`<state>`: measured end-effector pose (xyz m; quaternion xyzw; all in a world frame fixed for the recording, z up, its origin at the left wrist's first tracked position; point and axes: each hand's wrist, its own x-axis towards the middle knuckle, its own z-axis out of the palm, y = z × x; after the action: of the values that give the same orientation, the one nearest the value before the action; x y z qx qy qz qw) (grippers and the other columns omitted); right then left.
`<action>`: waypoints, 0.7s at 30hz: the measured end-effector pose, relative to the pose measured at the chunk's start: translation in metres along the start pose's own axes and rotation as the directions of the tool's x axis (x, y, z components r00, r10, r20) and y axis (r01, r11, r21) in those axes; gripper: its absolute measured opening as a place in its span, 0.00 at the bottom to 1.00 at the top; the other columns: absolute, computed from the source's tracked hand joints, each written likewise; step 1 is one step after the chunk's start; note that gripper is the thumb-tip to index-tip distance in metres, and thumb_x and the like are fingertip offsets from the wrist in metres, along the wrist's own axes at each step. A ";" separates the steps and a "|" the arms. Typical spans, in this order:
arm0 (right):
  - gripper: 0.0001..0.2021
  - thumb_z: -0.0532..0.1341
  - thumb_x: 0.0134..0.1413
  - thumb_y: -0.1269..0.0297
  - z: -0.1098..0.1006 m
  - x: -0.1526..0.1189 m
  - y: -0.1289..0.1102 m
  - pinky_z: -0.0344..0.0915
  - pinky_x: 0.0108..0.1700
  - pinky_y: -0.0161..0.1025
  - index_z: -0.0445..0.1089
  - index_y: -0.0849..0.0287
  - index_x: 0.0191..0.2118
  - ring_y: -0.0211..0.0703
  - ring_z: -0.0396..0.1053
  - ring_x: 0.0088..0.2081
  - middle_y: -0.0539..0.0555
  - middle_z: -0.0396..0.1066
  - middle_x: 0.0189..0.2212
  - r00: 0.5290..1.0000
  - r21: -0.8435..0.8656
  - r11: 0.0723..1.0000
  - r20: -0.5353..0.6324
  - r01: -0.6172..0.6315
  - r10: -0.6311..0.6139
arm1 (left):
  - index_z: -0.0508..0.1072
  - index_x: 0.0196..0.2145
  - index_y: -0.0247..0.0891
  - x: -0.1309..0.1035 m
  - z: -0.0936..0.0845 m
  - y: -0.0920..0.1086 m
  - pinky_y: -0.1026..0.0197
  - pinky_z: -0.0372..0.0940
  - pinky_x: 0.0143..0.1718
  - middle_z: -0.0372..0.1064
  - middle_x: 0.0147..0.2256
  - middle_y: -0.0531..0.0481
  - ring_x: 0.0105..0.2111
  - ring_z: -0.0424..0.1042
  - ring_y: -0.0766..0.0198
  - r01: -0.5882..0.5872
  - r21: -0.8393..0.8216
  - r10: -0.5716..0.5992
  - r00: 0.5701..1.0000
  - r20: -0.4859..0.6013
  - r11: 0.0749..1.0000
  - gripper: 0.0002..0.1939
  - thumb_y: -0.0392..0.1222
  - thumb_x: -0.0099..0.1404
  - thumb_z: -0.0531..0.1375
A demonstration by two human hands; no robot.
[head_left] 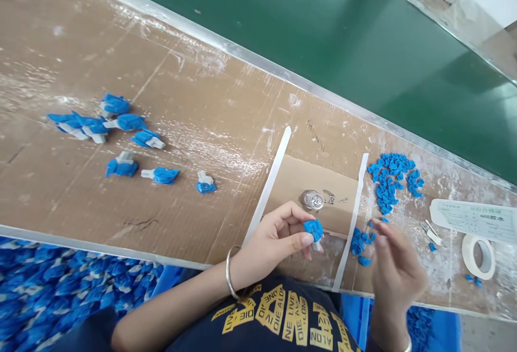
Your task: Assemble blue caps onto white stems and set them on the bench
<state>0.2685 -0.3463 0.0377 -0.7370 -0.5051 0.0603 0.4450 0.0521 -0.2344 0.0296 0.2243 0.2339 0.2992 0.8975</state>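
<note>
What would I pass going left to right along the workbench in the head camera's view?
Scattered blue-and-white pieces → left hand pinching a blue piece → small metal dish → pile of small blue caps → white labelled bottle → tape roll.

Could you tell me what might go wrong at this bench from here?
The small blue piece sits only between the left hand fingertips, so it could slip. The right hand hovers beside loose blue bits near the bench edge, and a brush might knock some off.
</note>
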 end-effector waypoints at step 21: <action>0.20 0.54 0.72 0.69 -0.068 0.035 0.099 0.65 0.51 0.47 0.62 0.56 0.66 0.53 0.73 0.47 0.59 0.71 0.53 0.697 -0.243 0.720 0.568 0.650 -0.438 | 0.74 0.48 0.34 -0.051 -0.137 0.114 0.37 0.66 0.53 0.71 0.52 0.37 0.52 0.71 0.44 0.436 0.750 0.838 0.466 0.284 -0.497 0.15 0.40 0.65 0.66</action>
<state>0.3904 -0.3682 0.0203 -0.5884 -0.7974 -0.0126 0.1329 -0.1090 -0.1491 -0.0024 0.7443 0.5943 0.2887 -0.0973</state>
